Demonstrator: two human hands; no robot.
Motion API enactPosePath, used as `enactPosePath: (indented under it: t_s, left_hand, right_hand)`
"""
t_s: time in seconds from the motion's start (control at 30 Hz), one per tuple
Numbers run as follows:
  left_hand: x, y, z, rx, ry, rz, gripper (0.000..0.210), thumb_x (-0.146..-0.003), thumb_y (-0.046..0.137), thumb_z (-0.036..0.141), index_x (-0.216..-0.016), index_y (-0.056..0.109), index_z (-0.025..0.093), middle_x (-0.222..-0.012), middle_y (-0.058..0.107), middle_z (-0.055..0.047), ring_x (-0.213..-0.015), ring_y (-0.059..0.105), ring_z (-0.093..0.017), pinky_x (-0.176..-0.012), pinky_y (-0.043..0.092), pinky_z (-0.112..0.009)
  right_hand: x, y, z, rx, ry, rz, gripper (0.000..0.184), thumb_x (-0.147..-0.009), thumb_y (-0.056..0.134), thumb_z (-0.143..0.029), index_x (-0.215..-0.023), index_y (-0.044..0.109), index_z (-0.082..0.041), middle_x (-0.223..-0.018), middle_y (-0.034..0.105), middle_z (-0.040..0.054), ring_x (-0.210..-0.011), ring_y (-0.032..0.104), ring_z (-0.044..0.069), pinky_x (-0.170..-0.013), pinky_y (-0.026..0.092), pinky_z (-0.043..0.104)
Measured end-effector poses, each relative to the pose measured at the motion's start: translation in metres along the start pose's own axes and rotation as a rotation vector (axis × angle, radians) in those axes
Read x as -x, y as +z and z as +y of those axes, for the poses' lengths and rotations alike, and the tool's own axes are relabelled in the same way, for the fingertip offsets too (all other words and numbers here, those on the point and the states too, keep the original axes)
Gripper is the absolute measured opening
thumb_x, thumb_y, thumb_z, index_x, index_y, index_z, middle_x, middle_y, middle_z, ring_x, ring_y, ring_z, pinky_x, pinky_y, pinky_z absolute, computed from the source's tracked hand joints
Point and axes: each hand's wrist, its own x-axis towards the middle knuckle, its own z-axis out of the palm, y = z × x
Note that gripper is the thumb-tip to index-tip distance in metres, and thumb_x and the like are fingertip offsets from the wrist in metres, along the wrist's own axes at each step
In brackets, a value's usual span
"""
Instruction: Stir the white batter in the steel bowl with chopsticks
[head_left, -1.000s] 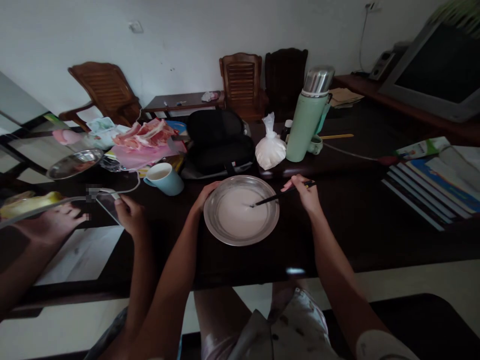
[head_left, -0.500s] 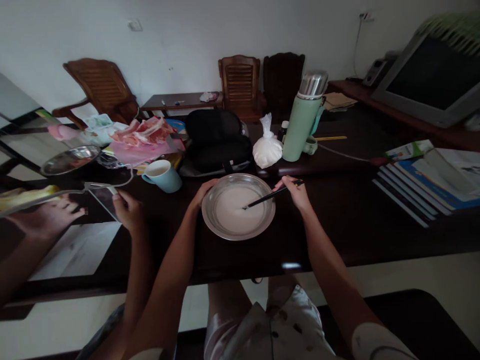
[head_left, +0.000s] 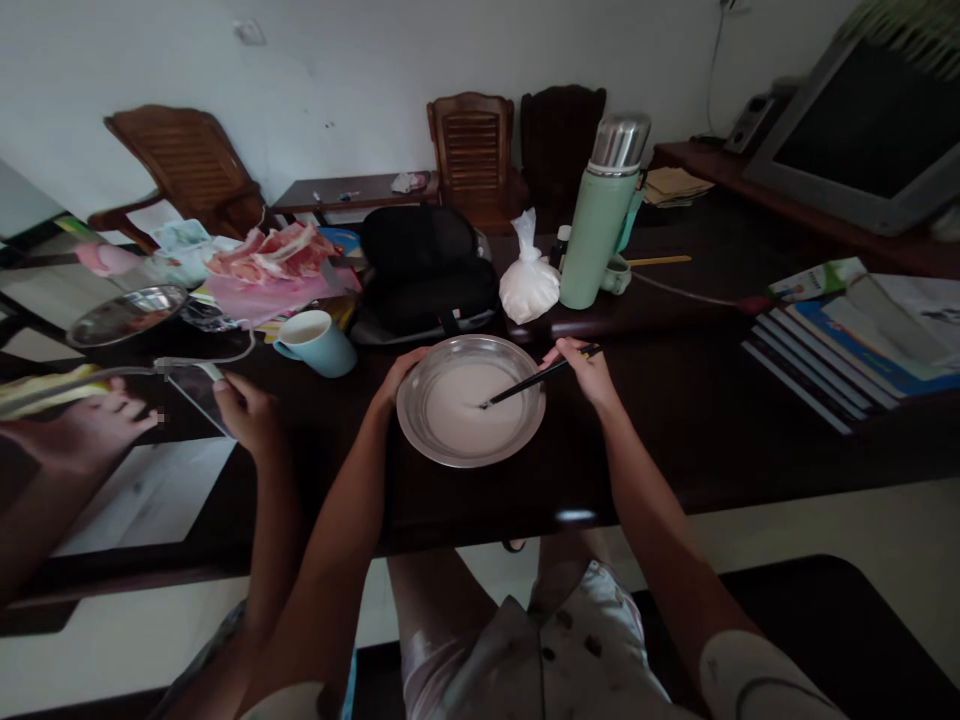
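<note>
A shallow metal bowl (head_left: 471,458) of milky, off-white liquid stands on the dark table in front of me. My left hand (head_left: 405,372) grips its left rim, fingers partly hidden behind the side. Closed around black chopsticks (head_left: 536,377), my right hand (head_left: 586,368) is just past the bowl's right rim. The chopsticks slant down to the left, their tips in the liquid near the middle. Behind the bowl are a knotted plastic bag of white powder (head_left: 529,288) and a tall green thermos (head_left: 600,235) with a steel cap.
A light-blue mug (head_left: 319,350) and a black case (head_left: 427,265) stand beyond the bowl. At left, another person's hand (head_left: 244,405) holds a phone-like device near a metal bowl (head_left: 127,315) and pink packaging (head_left: 270,270). Stacked books (head_left: 847,350) lie at right.
The whole view has shifted slightly, so things appear a little higher and further left. The chopstick tips stay in the liquid, and both hands keep their holds.
</note>
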Motion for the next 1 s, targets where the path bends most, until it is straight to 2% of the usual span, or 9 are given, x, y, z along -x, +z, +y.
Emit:
enactPosePath:
  t_s: [0.17,0.3,0.4,0.5,0.63,0.7,0.8,0.93,1.0]
  left_hand:
    - [0.002,0.003,0.011,0.141,-0.164,-0.228,0.088,-0.084,0.006,0.082,-0.122,0.063,0.027,-0.130,0.060,-0.001,-0.130,0.048,-0.029,-0.089,0.058,-0.046]
    - [0.004,0.001,0.003,0.312,-0.297,-0.361,0.086,-0.081,0.012,0.084,-0.123,0.062,0.029,-0.133,0.058,0.000,-0.137,0.038,-0.031,-0.091,0.056,-0.046]
    - [0.003,-0.004,-0.012,0.352,-0.216,-0.110,0.074,-0.078,0.029,0.083,-0.125,0.061,0.035,-0.139,0.052,0.006,-0.144,0.023,-0.026,-0.101,0.053,-0.042]
    - [0.001,-0.007,-0.027,0.406,-0.195,0.142,0.064,-0.072,0.050,0.076,-0.121,0.064,0.036,-0.142,0.046,0.015,-0.145,-0.004,-0.020,-0.121,0.030,-0.030]
    - [0.002,-0.007,-0.035,0.512,-0.238,0.191,0.068,-0.067,0.057,0.076,-0.120,0.065,0.035,-0.141,0.043,0.020,-0.143,-0.014,-0.017,-0.126,0.006,-0.024]
    - [0.004,-0.006,-0.034,0.513,-0.230,0.197,0.071,-0.064,0.059,0.078,-0.120,0.064,0.035,-0.140,0.044,0.020,-0.144,-0.013,-0.017,-0.126,0.008,-0.025]
    - [0.007,-0.010,-0.025,0.440,-0.224,0.129,0.076,-0.068,0.050,0.081,-0.123,0.063,0.032,-0.140,0.050,0.013,-0.147,-0.005,-0.021,-0.124,0.026,-0.035]
    - [0.011,-0.009,0.003,0.370,-0.351,-0.079,0.083,-0.081,0.021,0.080,-0.119,0.066,0.023,-0.126,0.063,-0.001,-0.139,0.035,-0.031,-0.100,0.050,-0.045]
    - [0.014,0.012,0.023,0.395,-0.427,-0.171,0.071,-0.086,0.027,0.073,-0.112,0.070,0.023,-0.117,0.067,-0.001,-0.125,0.053,-0.029,-0.092,0.053,-0.042]
  right_hand:
    - [0.001,0.009,0.002,0.010,-0.043,-0.177,0.042,-0.086,0.057,-0.057,-0.073,0.074,-0.022,-0.075,0.075,0.0028,-0.076,0.069,0.019,-0.079,0.052,0.032]
    - [-0.004,0.010,0.007,-0.025,-0.049,-0.070,0.044,-0.082,0.058,-0.061,-0.075,0.073,-0.021,-0.074,0.075,0.0027,-0.077,0.070,0.020,-0.080,0.053,0.033]
    - [-0.006,0.004,0.009,-0.056,-0.026,0.019,0.046,-0.081,0.058,-0.063,-0.067,0.071,-0.021,-0.063,0.072,0.0025,-0.066,0.069,0.020,-0.075,0.054,0.034]
    - [-0.006,0.004,0.009,-0.050,-0.029,-0.060,0.048,-0.083,0.056,-0.063,-0.065,0.070,-0.021,-0.063,0.072,0.0032,-0.065,0.068,0.020,-0.076,0.054,0.035]
    - [-0.004,0.015,0.008,-0.028,-0.089,-0.225,0.045,-0.083,0.056,-0.061,-0.070,0.073,-0.022,-0.071,0.074,0.0033,-0.077,0.069,0.021,-0.080,0.052,0.034]
    - [-0.004,0.017,0.008,-0.026,-0.105,-0.228,0.044,-0.083,0.057,-0.061,-0.072,0.073,-0.022,-0.074,0.075,0.0031,-0.079,0.069,0.021,-0.081,0.051,0.033]
    - [-0.006,0.011,0.010,-0.034,-0.078,-0.162,0.044,-0.082,0.057,-0.062,-0.073,0.073,-0.022,-0.074,0.075,0.0027,-0.077,0.069,0.020,-0.082,0.051,0.034]
    - [-0.005,0.003,0.010,-0.053,-0.044,-0.071,0.046,-0.083,0.056,-0.062,-0.069,0.072,-0.021,-0.064,0.072,0.0025,-0.069,0.068,0.020,-0.079,0.052,0.034]
    - [-0.003,0.006,0.008,-0.071,-0.029,-0.106,0.046,-0.083,0.057,-0.062,-0.068,0.073,-0.021,-0.062,0.071,0.0023,-0.065,0.067,0.020,-0.075,0.052,0.034]
